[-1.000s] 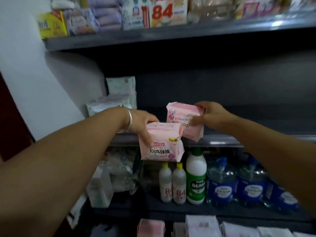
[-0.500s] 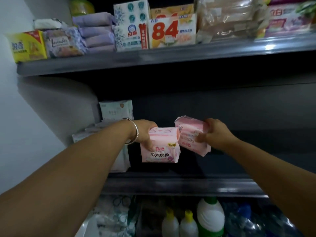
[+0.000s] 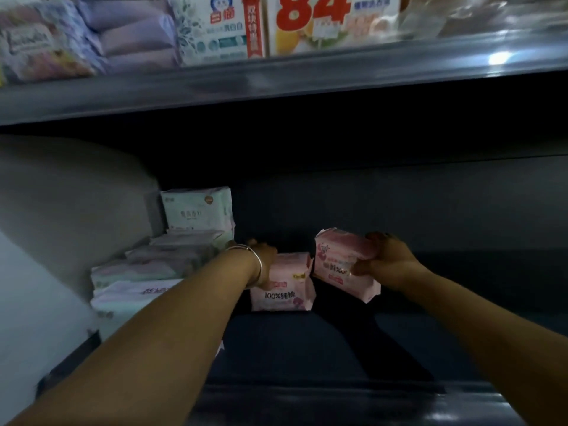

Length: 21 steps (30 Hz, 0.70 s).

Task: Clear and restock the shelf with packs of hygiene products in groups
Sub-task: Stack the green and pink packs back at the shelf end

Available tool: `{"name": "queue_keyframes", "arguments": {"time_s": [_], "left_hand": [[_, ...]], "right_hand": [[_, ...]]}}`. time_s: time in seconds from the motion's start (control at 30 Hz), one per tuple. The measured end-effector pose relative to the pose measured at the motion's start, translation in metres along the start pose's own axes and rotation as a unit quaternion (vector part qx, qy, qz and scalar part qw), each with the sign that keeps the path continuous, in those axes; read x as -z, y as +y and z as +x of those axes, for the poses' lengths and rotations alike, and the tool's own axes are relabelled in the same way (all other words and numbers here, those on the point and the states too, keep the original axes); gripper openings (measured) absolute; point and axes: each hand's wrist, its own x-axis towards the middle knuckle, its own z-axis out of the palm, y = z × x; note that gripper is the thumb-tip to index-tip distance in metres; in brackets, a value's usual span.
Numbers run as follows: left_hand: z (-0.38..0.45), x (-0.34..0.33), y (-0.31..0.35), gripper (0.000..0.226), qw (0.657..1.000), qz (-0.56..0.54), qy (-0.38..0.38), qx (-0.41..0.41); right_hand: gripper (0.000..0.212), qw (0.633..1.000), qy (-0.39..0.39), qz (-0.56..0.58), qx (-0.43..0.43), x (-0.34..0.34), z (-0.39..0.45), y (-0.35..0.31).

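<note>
Two pink packs of hygiene pads are inside the dark middle shelf. My left hand grips the top of one pink pack, which stands upright on the shelf board with "100%" printed on its front. My right hand holds the second pink pack just to the right, tilted and raised a little above the board. A silver bangle sits on my left wrist. To the left stands a group of pale green and white packs, stacked against the wall.
The upper shelf juts out overhead with purple packs, a white box and an "84" box on it. A white wall bounds the left side. Dark bare shelf board stretches to the right of my hands.
Both hands have pushed deeper into the middle shelf with their pink packs. The left pack has come down to stand on the board; the right pack stays lifted beside it.
</note>
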Motion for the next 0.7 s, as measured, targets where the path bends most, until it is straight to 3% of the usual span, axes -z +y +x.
{"name": "queue_keyframes", "arguments": {"time_s": [0.13, 0.27, 0.5, 0.7], "left_hand": [[0.000, -0.013, 0.011, 0.079, 0.995, 0.007, 0.094, -0.003], [-0.002, -0.027, 0.028, 0.058, 0.983, 0.003, 0.182, 0.011], [0.027, -0.035, 0.034, 0.049, 0.973, -0.056, 0.217, 0.048], [0.076, -0.041, 0.035, 0.056, 0.956, -0.128, 0.258, 0.061]], "right_hand": [[0.077, 1.000, -0.008, 0.007, -0.006, -0.005, 0.004, 0.004], [0.077, 1.000, -0.008, 0.019, -0.006, -0.005, 0.001, 0.004], [0.080, 1.000, -0.002, 0.012, 0.007, -0.011, 0.008, 0.003], [0.065, 0.999, 0.014, 0.032, 0.034, -0.019, 0.033, 0.006]]}}
